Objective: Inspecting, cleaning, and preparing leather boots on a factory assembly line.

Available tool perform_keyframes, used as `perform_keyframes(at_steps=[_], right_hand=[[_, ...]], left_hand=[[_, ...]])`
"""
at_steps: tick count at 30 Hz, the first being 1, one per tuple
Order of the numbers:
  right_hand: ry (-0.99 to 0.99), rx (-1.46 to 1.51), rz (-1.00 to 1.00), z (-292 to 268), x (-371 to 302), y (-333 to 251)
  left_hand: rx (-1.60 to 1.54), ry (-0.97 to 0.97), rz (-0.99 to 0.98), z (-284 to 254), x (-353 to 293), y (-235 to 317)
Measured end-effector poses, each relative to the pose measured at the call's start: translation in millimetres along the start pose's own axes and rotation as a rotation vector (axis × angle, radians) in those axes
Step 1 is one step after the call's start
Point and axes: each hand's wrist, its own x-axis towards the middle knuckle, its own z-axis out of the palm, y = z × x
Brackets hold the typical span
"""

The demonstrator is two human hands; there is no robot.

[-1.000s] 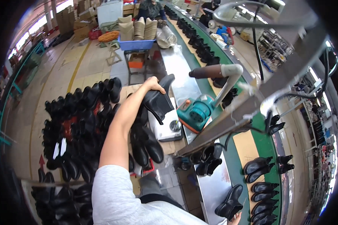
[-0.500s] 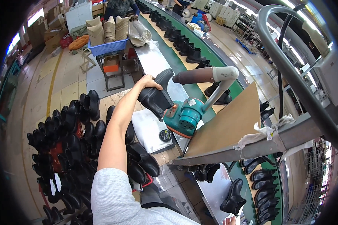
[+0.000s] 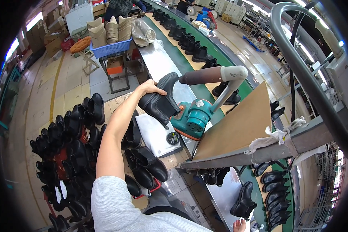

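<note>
Black boot (image 3: 155, 105) is sitting closer to the brown tube (image 3: 201, 75) than a second ago

Five fingers of the left hand (image 3: 150, 88) are wrapping the boot's middle, closed firmly with the thumb lying across it. Its foot end is pointing up beside the tube's mouth, and its shaft is hanging lower, just beside the teal machine (image 3: 197, 118); whether they are touching, I cannot tell. Only fingertips of the right hand (image 3: 239, 226) are showing, loosely curled near a second boot (image 3: 243, 199), which is lying on the metal table (image 3: 222, 196); whether that hand is holding anything, I cannot tell.

Below the held boot, a white box (image 3: 150, 133) is resting beside the teal machine. To its right, a cardboard sheet (image 3: 239, 123) is leaning. Many boots (image 3: 75, 154) are crowding together at left. Farther out, a boot row (image 3: 185, 42) is lining the green conveyor (image 3: 220, 58), and a blue basket (image 3: 111, 50) is holding beige shapes (image 3: 112, 34).
</note>
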Motion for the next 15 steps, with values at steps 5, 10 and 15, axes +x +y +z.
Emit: perform_keyframes(at_steps=[5,10,15], right_hand=[[0.116,-0.022,0.017,-49.7,54.7,26.2],[0.126,-0.010,0.032,-47.0,57.9,30.4],[0.118,-0.023,0.042,-40.6,52.5,27.7]], left_hand=[[-0.059,-0.028,0.006,6.5,3.3,1.6],[-0.128,-0.046,0.026,6.7,7.0,-12.7],[-0.237,-0.064,0.077,13.4,5.6,-9.3]])
